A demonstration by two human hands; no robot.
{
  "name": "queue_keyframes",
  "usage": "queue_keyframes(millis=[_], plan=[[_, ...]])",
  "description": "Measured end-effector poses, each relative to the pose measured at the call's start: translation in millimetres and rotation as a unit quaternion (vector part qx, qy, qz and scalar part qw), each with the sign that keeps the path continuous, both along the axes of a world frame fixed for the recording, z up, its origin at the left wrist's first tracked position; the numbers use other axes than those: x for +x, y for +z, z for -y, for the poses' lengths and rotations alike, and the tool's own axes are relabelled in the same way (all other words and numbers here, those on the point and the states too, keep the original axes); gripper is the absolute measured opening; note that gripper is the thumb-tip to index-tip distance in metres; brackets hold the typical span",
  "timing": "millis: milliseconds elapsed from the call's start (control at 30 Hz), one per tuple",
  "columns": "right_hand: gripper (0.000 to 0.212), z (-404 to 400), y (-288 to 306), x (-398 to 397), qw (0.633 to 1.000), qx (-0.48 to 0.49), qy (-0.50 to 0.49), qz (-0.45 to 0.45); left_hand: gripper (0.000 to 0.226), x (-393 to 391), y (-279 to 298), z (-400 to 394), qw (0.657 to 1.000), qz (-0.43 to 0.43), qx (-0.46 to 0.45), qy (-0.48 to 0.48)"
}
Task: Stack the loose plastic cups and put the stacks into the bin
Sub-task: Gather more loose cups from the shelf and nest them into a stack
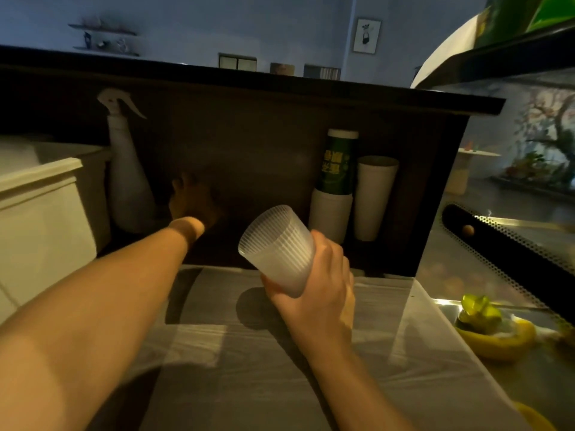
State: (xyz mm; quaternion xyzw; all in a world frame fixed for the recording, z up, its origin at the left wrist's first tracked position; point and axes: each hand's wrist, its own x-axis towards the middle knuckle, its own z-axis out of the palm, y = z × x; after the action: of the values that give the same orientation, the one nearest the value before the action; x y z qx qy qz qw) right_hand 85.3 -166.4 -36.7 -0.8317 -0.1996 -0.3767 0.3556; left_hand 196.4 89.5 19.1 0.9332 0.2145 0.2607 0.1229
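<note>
The right hand (320,275) grips a stack of ribbed frosted cups (277,248), fingers curled round its lower end, holding it tilted above the grey counter (249,368) with the bottom pointing up and left. The left hand (194,202) reaches forward into the dark recess under the shelf; it is blurred and in shadow, so I cannot tell how its fingers lie. A spray bottle (126,169) stands left of it. White and green cup stacks (334,181) stand upside down at right.
</note>
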Motion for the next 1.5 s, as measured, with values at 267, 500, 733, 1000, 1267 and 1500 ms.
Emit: queue_keyframes(millis=[267, 500, 733, 1000, 1267, 1500], plan=[[0.096, 0.5, -0.7, 0.5, 1.000, -0.004, -0.003, -0.002, 0.075, 10.0, -1.3, -14.1, 0.998, -0.007, -0.058, -0.025], [0.094, 1.3, 1.0, -2.5, 1.000, -0.004, -0.002, -0.001, 0.079, -36.0, -3.4, 13.3, 0.943, 0.203, -0.258, -0.053], [0.093, 1.8, 0.9, -4.0, 1.000, -0.015, 0.001, -0.003, 0.062, -112.8, -12.2, 31.9, 0.920, 0.226, -0.302, -0.107], [0.096, -3.3, -0.9, -7.6, 0.997, -0.065, 0.036, -0.008, 0.047, -189.4, -10.1, 57.8, 0.881, 0.274, -0.326, -0.204], [0.089, -9.8, -1.6, -29.1, 0.978, -0.163, 0.102, 0.087, 0.072, -218.7, -31.1, 67.5, 0.933, 0.176, -0.209, -0.233], [0.094, -8.8, 1.1, -40.2, 0.982, -0.156, 0.097, 0.052, 0.081, -222.0, -43.4, 90.1, 0.926, 0.060, -0.202, -0.312]])
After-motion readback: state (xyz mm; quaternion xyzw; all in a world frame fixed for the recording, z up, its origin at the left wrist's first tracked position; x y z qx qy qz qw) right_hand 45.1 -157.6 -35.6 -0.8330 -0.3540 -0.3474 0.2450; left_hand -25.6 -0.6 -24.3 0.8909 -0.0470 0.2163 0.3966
